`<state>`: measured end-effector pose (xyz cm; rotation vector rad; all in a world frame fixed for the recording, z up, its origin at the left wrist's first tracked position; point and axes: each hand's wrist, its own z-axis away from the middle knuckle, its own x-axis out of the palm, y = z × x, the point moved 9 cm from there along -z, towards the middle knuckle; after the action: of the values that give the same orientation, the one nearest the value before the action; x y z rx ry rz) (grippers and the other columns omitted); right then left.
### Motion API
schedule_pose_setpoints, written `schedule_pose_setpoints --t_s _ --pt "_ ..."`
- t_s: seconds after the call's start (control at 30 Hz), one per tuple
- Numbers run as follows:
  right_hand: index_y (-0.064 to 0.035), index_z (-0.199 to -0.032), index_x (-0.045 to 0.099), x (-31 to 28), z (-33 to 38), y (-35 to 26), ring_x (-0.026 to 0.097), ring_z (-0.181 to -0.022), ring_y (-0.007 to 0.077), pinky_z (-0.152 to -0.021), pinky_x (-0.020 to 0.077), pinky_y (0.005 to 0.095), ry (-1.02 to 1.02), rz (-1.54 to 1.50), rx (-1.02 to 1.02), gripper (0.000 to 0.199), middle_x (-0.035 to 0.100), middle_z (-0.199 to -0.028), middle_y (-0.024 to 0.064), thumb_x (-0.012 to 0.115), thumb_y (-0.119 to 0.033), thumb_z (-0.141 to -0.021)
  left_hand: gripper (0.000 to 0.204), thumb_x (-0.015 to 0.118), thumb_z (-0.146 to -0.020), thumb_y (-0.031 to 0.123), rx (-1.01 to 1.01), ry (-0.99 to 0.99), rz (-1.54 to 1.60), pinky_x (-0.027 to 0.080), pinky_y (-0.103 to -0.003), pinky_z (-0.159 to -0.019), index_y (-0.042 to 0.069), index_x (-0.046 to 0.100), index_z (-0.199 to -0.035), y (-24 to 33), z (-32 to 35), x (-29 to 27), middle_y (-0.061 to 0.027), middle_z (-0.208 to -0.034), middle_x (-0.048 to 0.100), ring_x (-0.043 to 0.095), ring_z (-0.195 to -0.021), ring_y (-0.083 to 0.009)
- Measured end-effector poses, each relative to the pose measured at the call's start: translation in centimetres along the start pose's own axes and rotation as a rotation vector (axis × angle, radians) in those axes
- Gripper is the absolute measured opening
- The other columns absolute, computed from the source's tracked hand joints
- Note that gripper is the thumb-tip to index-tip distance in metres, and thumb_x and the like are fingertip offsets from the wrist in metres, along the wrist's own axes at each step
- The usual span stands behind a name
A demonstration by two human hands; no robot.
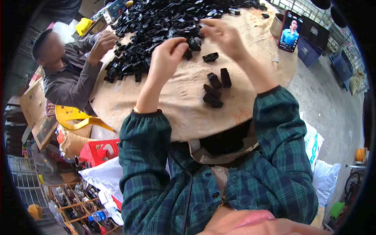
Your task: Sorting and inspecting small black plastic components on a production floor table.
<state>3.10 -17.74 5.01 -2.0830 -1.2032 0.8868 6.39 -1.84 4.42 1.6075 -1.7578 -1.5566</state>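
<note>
My left hand [167,58] is over the near edge of a heap of black plastic parts [156,29], thumb and fingers pinched together. A black plastic part [188,54] shows at those fingertips and seems to be gripped by them. My right hand [226,39] hovers just to the right, slightly blurred, with its fingers apart and nothing visible in them. Between the two hands is another black part [194,44]. Below my right hand lies a single black part [210,57]. Several more, including an upright-looking block [225,78], form a small group nearer me.
A tan cloth [176,113] covers the round table. At the far right a phone [289,31] leans against a round container [277,25]. Across the left edge a co-worker's hand [102,45] is raised beside the heap. A yellow chair [72,117] and red stool [100,152] stand left.
</note>
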Motion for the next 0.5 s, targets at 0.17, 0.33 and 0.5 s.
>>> schedule_pose_setpoints --t_s 0.17,0.33,0.5 --pt "-0.0013 -0.096 0.064 0.4 0.3 4.1 0.061 -0.075 0.0131 -0.067 0.0481 0.025 -0.349 0.293 0.065 0.029 0.066 -0.085 0.0086 0.065 -0.024 -0.078 0.022 0.061 -0.079 0.02 -0.005 -0.577 -0.397 0.046 -0.027 -0.066 0.002 0.064 -0.092 -1.9 2.1 5.3 -0.011 -0.078 0.064 0.059 -0.07 -0.0158" --pt "-0.0007 -0.093 0.063 3.9 2.5 2.6 0.061 -0.081 0.0236 -0.074 0.0468 0.0312 -0.633 0.499 0.031 0.029 0.064 -0.084 0.0126 0.067 -0.014 -0.067 0.02 0.064 -0.075 0.012 0.071 -0.028 -0.481 0.046 -0.029 -0.068 0.005 0.064 -0.094 -1.7 -0.4 0.5 -0.0101 -0.08 0.062 0.058 -0.075 -0.0202" --pt "-0.0009 -0.09 0.063 3.4 2.0 3.5 0.061 -0.077 0.0238 -0.07 0.0477 0.0314 -0.593 0.499 0.029 0.025 0.064 -0.083 0.0134 0.065 -0.016 -0.07 0.039 0.063 -0.069 0.003 0.372 0.102 -0.81 0.041 -0.035 -0.083 0.009 0.057 -0.108 -1.7 -1.3 1.3 -0.0123 -0.095 0.057 0.05 -0.094 -0.028"
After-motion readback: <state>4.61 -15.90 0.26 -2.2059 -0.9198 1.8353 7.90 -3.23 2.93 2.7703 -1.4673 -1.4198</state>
